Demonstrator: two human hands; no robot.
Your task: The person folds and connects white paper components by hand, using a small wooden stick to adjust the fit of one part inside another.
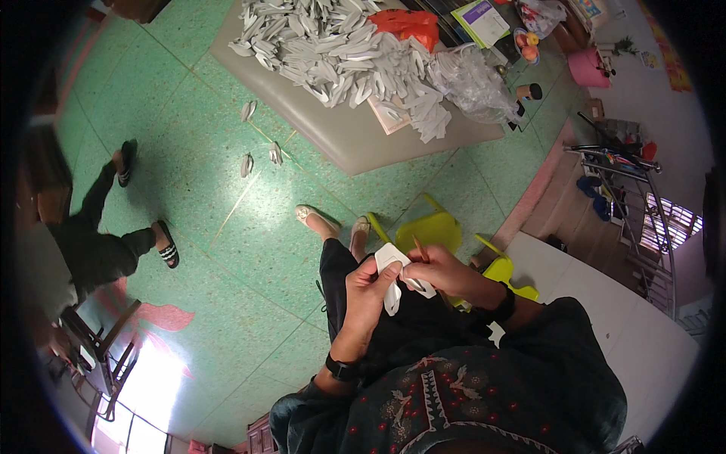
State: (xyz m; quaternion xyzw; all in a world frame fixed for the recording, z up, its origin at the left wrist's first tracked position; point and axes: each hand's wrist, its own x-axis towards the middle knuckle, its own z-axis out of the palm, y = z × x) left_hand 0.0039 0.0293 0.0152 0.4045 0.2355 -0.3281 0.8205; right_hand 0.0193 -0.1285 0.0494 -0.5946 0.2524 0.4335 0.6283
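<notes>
Above my lap, my left hand [364, 297] grips a white, flat piece that looks like folded card [390, 259], with the thumb pressed on its face. A narrow flap of the piece hangs down below that thumb. My right hand [446, 274] is closed at the piece's right edge, fingers bent against it. A thin brown stick-like thing [418, 247] stands up by the right fingers; its kind is too small to make out. Farther off, a large heap of similar white-grey folded pieces [333, 57] covers a grey mat-like surface [336, 147].
Several loose pieces [247, 165] lie on the green floor. Clear plastic bags [476, 83], a red bag [408, 29] and a fruit bowl [527, 47] are at the far right. A yellow-green chair [431, 227] stands close by. Another person's legs [113, 234] are at the left.
</notes>
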